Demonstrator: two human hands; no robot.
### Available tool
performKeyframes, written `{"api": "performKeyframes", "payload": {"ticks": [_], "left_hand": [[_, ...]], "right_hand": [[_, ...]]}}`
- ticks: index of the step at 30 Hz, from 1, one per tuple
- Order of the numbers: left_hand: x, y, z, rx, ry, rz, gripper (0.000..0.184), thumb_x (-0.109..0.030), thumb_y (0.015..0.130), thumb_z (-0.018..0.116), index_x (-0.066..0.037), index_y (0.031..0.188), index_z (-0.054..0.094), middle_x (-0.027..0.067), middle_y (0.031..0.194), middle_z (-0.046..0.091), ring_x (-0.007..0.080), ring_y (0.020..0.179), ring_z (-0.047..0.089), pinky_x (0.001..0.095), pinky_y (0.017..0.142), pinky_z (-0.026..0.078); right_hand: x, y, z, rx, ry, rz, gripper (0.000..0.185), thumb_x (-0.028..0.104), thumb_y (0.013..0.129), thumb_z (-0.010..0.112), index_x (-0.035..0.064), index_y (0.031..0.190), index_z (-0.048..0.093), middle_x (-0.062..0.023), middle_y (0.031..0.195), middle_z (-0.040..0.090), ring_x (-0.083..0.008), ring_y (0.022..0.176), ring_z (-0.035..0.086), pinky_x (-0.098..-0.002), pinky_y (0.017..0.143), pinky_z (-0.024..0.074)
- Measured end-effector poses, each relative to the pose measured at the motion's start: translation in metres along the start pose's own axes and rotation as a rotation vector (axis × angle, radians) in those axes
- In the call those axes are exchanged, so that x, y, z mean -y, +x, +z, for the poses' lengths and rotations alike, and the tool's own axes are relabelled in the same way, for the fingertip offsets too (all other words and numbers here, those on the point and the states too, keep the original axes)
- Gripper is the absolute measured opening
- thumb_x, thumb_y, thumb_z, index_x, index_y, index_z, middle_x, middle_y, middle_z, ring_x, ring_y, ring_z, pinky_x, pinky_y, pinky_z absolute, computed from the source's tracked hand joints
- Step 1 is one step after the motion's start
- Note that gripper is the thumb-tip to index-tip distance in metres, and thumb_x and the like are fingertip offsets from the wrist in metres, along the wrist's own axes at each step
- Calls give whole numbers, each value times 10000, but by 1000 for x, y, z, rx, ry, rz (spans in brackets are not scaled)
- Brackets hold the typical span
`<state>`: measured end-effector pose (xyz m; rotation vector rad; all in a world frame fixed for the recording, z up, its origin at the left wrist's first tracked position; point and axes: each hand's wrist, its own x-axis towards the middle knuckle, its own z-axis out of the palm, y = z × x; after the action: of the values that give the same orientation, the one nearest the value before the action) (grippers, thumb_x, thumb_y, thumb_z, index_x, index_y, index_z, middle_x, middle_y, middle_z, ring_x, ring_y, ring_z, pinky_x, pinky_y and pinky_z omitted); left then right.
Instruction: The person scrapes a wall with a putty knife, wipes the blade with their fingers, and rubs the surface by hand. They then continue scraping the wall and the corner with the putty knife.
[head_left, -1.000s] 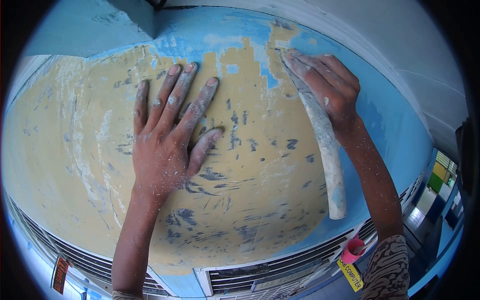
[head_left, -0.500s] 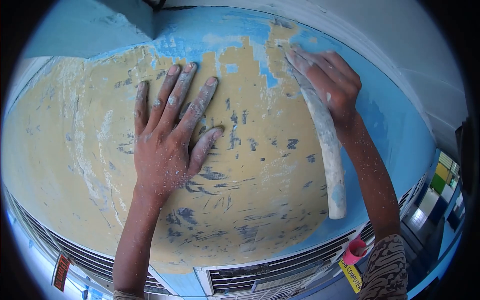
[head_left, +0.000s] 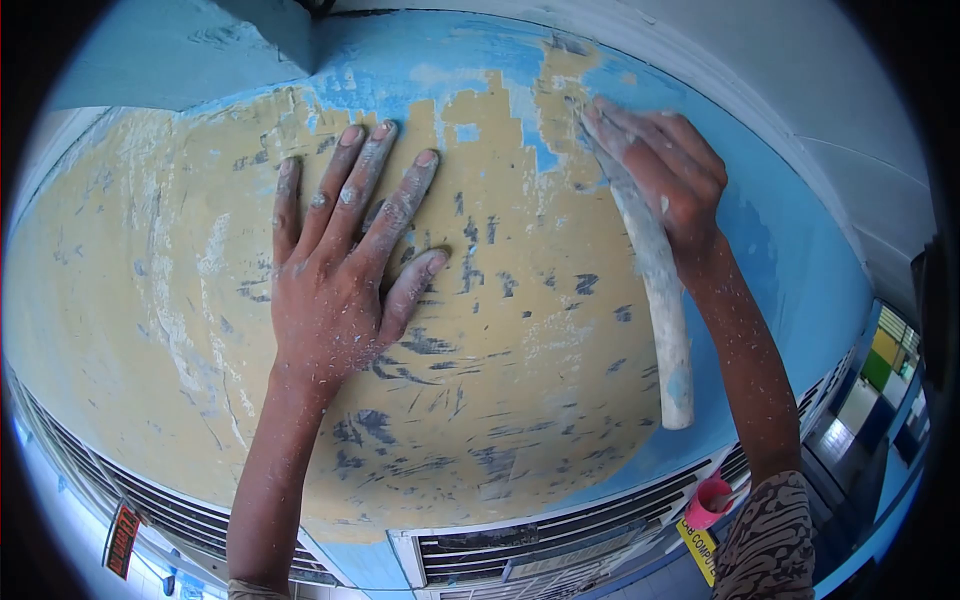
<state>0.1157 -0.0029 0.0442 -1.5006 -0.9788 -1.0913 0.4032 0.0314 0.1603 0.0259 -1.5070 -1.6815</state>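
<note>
My left hand (head_left: 335, 270) lies flat with fingers spread on a wall (head_left: 520, 350) of bare tan surface, dark scuffs and leftover blue paint. At the upper right, my right hand (head_left: 675, 175) is closed around the blade end of a scraper (head_left: 655, 280) with a long, whitish, paint-smeared handle. The handle hangs down below the hand, its end free. The scraper's tip is beside a ragged edge of blue paint (head_left: 540, 155), and my fingers hide much of the blade. Pale dust covers both hands and forearms.
A blue beam (head_left: 200, 60) juts out at the upper left. Louvered windows (head_left: 520, 550) run below the wall. At the lower right are a pink container (head_left: 708, 500) and a yellow sign (head_left: 697, 550); an orange-and-black sign (head_left: 122, 540) hangs at the lower left.
My right hand has shifted slightly right, and the scraper's tip has moved a little right and down. My left hand stays on nearly the same spot.
</note>
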Motion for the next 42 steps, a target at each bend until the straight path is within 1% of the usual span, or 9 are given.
{"api": "performKeyframes", "payload": {"ticks": [9,15,18,25,28,31,35,38,42], "left_hand": [[1,-1,-1,9,0,4,640,-564,1000,512,-247,1556,483,61,1657,373,266,1560,279,525,1294,96],[0,1,-1,18,29,21,646,-572,1000,503,-251,1560,475,57,1660,365,263,1562,272,523,1295,94],[3,1,-2,12,13,22,649,-576,998,505,-252,1559,476,58,1659,367,266,1562,272,527,1295,93],[2,1,0,12,15,30,644,-575,997,506,-251,1553,486,56,1657,373,261,1560,278,527,1293,102],[2,0,0,12,3,23,644,-578,997,508,-250,1551,490,56,1657,374,262,1559,282,527,1292,107],[2,-2,0,7,2,10,645,-580,997,508,-250,1551,490,56,1656,375,265,1558,284,527,1292,109],[2,0,0,12,17,26,643,-572,998,510,-250,1553,486,55,1656,377,266,1558,283,525,1293,107],[2,0,-1,18,1,18,648,-574,994,513,-250,1555,484,53,1656,377,265,1559,281,525,1294,104],[2,2,-1,11,9,29,651,-576,993,512,-249,1555,484,53,1654,381,266,1559,283,524,1294,104]], "right_hand": [[5,-5,-6,45,2,8,228,152,846,734,54,1047,784,-95,1032,785,-218,822,699,-326,701,561],[-14,8,2,26,58,91,224,94,808,787,64,1030,797,-92,1031,791,-186,843,715,-307,709,573],[18,-13,-18,69,22,43,220,109,821,799,61,1035,799,-89,1026,792,-180,832,715,-306,684,574],[2,-4,-6,17,-10,67,203,110,836,799,71,1035,803,-87,1011,795,-176,824,723,-298,672,586],[31,-20,-27,110,-7,42,203,106,842,793,70,1042,801,-81,1020,795,-172,832,720,-304,674,586],[22,-24,-26,98,-3,7,193,111,850,788,72,1039,800,-78,1036,794,-170,841,721,-307,682,591],[10,-10,-16,92,-14,109,195,105,842,794,75,1035,801,-85,1039,793,-184,875,731,-306,697,598],[37,-29,-32,140,0,72,218,95,831,789,67,1047,799,-92,1036,792,-197,887,732,-316,700,593],[12,-23,-29,128,-25,40,242,93,831,780,52,1070,792,-107,1048,788,-203,893,732,-317,703,591]]}}
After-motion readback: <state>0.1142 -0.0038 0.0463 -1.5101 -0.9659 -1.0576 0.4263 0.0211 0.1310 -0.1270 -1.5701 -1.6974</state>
